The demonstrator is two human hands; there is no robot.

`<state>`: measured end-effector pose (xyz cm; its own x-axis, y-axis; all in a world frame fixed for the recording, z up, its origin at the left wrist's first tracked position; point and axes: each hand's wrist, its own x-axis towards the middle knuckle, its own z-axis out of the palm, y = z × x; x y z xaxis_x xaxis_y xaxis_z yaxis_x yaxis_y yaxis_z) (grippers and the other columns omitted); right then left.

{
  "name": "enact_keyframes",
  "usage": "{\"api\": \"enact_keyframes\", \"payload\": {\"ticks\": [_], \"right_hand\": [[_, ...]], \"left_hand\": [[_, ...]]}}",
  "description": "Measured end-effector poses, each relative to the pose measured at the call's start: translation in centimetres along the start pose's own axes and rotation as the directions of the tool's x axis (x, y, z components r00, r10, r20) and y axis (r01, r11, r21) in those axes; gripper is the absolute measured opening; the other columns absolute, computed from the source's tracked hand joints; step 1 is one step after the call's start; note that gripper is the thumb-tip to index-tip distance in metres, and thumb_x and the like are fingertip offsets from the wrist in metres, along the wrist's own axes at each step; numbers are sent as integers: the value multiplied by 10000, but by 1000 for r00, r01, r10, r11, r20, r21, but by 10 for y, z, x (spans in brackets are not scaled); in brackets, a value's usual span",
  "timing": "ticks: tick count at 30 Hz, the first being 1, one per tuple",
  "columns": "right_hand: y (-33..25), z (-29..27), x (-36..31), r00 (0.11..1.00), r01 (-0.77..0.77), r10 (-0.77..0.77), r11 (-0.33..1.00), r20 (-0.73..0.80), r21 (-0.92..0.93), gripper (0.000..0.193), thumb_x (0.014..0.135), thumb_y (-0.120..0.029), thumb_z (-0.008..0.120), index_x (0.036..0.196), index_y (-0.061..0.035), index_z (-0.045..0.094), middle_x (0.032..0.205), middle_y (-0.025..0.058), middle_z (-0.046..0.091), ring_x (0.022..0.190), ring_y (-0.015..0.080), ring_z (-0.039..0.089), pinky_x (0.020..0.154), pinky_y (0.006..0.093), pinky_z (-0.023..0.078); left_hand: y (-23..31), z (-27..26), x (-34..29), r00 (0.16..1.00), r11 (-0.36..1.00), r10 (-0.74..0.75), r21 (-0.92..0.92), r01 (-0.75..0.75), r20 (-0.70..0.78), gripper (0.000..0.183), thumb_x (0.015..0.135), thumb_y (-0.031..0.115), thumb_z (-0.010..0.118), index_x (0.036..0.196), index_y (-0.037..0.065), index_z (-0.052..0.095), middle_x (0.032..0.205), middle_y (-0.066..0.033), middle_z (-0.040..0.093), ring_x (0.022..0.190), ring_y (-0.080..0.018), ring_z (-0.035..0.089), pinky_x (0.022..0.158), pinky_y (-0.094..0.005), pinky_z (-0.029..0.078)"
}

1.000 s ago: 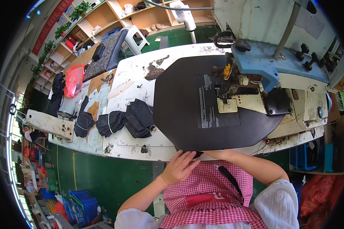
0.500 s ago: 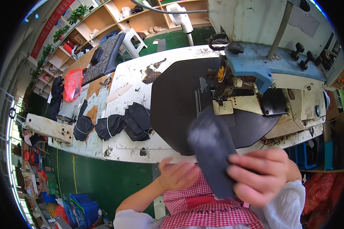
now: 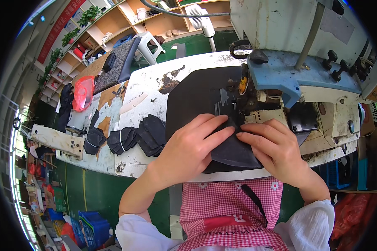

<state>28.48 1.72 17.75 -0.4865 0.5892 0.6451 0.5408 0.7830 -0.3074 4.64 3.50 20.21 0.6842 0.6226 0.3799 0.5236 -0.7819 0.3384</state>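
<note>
A dark, flat piece of leather-like material [image 3: 234,154] lies over the near part of the black work plate [image 3: 194,94], its curved edge toward me. My left hand [image 3: 192,144] holds the piece from the left, index and middle fingertips on its far end. From the right, my right hand [image 3: 276,146] grips it the same way, fingertips close to the left ones. Both thumbs are mostly hidden. The fingertips are just in front of the working point of a machine with a blue arm [image 3: 272,71]. Left of the plate lie tied bundles of similar dark pieces [image 3: 122,140].
A loose dark stack [image 3: 151,133] sits beside the plate. Farther left are a red plastic bag [image 3: 83,93] and a pale machine arm [image 3: 56,141]. Behind the table stand a white stool [image 3: 148,48] and a white fan [image 3: 200,21]. A blue crate [image 3: 94,228] is on the floor.
The dark piece has gone from being held up near my body, in the right hand, down onto the plate by the machine. My left hand has come forward and now holds it too.
</note>
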Motion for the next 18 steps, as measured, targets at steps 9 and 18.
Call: {"api": "enact_keyframes", "payload": {"ticks": [9,18], "right_hand": [[0,4,-3,999,14,-17,994,-34,-110,329,711,-52,734,1038,-40,711,1077,90,689,874,252,629,737,365,522],[1,6,-3,999,-13,9,995,-34,-101,313,714,-100,772,1017,-49,708,1086,77,694,895,253,630,762,371,518]], "left_hand": [[-18,2,7,994,995,96,14,-97,52,534,709,20,691,1241,37,648,1318,-159,605,1178,-374,564,992,-428,496],[-24,4,8,992,992,126,-9,-126,29,531,727,55,687,1256,39,639,1338,-150,583,1209,-382,548,1004,-449,482]]}}
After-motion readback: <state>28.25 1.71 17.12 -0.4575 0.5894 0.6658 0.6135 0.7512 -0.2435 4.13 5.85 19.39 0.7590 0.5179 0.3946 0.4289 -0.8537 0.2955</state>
